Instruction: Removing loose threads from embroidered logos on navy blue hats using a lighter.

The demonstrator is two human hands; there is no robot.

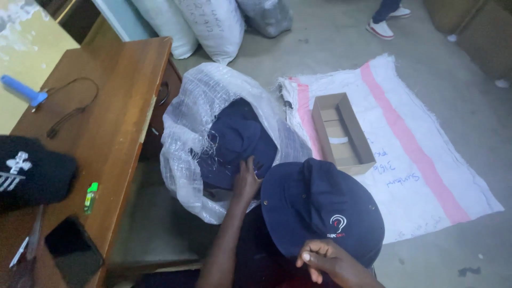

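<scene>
Concrete floor (458, 106), wooden desk (106, 122) | left fingers (248, 172) in bagged caps (234, 141) | right fingers (314, 255) clamped on navy cap (314, 208)

Grey concrete floor (330, 42) — a wooden desk (114, 106) at left, sacks (213, 26) behind.

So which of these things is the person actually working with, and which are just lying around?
In hand: navy cap held by right hand; left hand reaching into the clear plastic sack of navy caps.
Lying about: cardboard box, phone, green lighter, black cap.
</scene>
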